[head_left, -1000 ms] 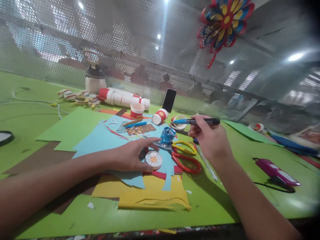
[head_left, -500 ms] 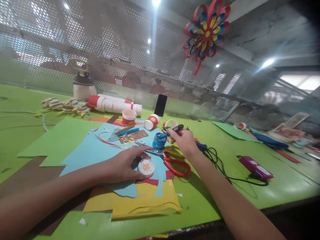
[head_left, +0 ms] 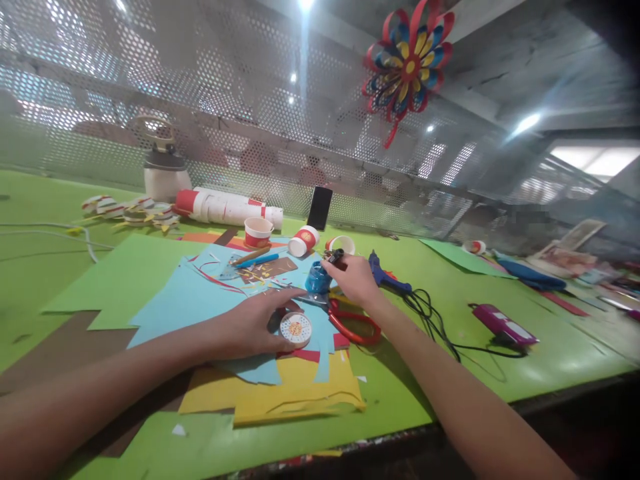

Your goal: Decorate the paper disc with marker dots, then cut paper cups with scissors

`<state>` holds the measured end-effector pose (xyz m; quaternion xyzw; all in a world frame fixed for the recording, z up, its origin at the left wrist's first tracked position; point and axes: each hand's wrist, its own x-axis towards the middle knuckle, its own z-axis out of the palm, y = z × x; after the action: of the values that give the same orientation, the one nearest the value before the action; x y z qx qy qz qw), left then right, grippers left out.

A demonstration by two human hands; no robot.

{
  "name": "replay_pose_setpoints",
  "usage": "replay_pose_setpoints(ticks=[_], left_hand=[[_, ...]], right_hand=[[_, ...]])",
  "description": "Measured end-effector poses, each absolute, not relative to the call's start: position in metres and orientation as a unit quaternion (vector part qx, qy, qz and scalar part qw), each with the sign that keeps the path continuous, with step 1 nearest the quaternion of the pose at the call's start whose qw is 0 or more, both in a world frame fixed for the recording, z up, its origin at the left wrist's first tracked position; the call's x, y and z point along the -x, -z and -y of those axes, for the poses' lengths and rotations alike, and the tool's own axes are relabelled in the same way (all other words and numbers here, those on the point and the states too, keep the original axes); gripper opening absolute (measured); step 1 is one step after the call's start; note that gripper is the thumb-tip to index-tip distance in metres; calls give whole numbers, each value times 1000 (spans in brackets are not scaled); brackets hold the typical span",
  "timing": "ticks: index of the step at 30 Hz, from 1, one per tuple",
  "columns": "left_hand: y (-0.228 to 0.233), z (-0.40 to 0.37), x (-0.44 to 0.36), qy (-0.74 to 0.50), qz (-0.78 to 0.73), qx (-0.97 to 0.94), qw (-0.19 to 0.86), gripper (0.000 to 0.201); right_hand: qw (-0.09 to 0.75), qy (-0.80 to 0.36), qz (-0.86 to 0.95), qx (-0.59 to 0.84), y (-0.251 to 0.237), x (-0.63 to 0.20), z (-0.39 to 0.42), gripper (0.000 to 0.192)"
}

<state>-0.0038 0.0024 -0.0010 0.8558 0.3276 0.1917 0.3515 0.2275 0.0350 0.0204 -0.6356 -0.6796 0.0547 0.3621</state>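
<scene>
Sprawling across the left of the frame, a green sheet [head_left: 125,280] and a light blue sheet [head_left: 185,300] cover the green table [head_left: 450,373], with a white jug [head_left: 163,175] and a lying stack of paper cups [head_left: 227,207] in the upper left. At the centre, the left hand [head_left: 253,327] lies flat with fingers spread, thumb and forefinger bracketing a small round white disc [head_left: 295,329] and touching its edge. Just beyond it stands a blue pot [head_left: 316,280]. The right hand [head_left: 355,280] is closed around a dark marker [head_left: 334,257], whose tip is at or near the pot's mouth; contact cannot be told. Red-handled scissors [head_left: 353,327] lie directly under that wrist. Further right, a blue glue gun [head_left: 385,275] trails a black cord [head_left: 435,320] towards a magenta device [head_left: 503,323].

My judgement: the pot looks light and crowded, so a sideways nudge from the marker could tip it over the papers, and a lowered wrist could catch on the scissors.
</scene>
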Motion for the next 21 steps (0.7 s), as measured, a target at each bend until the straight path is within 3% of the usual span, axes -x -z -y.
replay_pose_setpoints(ticks=[6, 11, 16, 21], left_hand=[[2, -3, 4, -184, -325, -866, 332, 78], [2, -4, 3, -184, -328, -865, 332, 78], [-1, -2, 3, -185, -334, -860, 339, 77], [0, -2, 3, -192, -339, -856, 340, 78]], right_hand=[[400, -53, 665, 629, -22, -229, -32, 25], [507, -72, 634, 579, -31, -234, -22, 29], [611, -155, 579, 517, -39, -238, -10, 32], [647, -268, 531, 478, -48, -238, 1, 31]])
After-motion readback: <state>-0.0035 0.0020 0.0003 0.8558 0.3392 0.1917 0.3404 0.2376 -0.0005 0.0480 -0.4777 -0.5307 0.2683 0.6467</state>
